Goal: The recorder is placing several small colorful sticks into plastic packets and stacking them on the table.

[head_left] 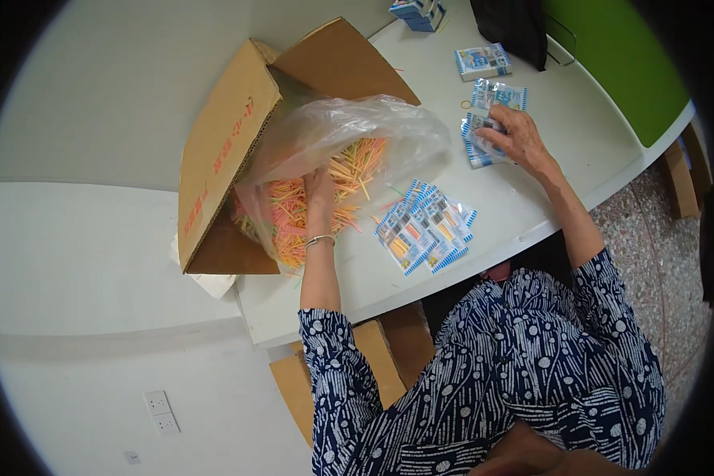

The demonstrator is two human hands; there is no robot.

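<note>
My left hand (320,190) reaches into a clear plastic bag (420,131) inside a tipped cardboard box (228,151). Thin pink, orange, yellow and green sticks (289,226) fill the bag and lie around that hand, whose fingertips are hidden. On the right, my right hand (522,136) has its thumb and fingers closed on a small blue-and-white packet (476,129), held low over a matching stack. Between the two hands, several flat clear-and-blue packets (427,228) lie overlapping, with coloured sticks showing through them.
More packets (482,60) sit farther back on the white table (341,285), near a rubber band (465,105). Blue packs (418,13) and a black bag (512,28) stand at the far edge. A green panel (623,59) rises at the right; cardboard (385,349) lies below the table.
</note>
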